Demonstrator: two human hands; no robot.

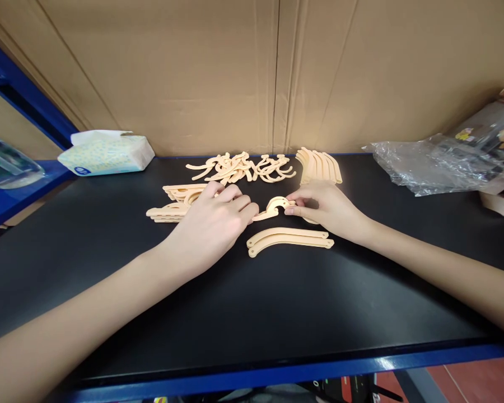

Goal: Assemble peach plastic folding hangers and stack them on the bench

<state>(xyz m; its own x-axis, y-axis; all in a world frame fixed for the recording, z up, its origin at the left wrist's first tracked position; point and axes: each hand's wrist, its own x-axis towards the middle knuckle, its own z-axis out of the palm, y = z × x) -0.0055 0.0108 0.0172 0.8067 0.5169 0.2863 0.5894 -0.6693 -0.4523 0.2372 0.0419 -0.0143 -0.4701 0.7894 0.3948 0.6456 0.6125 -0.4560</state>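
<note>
Between my hands is a beige plastic hanger hook [276, 205], lying low over the black table. My right hand [325, 206] pinches its right end between thumb and fingers. My left hand [218, 221] is curled, fingertips closed at the hook's left tip; its thumb is hidden. Just in front lie two curved hanger arms [292, 240], side by side. Partly behind my left hand is a stack of beige hanger pieces [168, 212]. A loose pile of hanger hooks [235, 167] sits farther back, and a row of hanger arms [319, 165] stands behind my right hand.
A tissue pack [109, 154] lies at the back left. Clear plastic bags [420, 162] sit at the back right. Cardboard [185, 73] walls off the rear, and a blue metal edge [277, 380] runs along the front of the black tabletop [256, 313].
</note>
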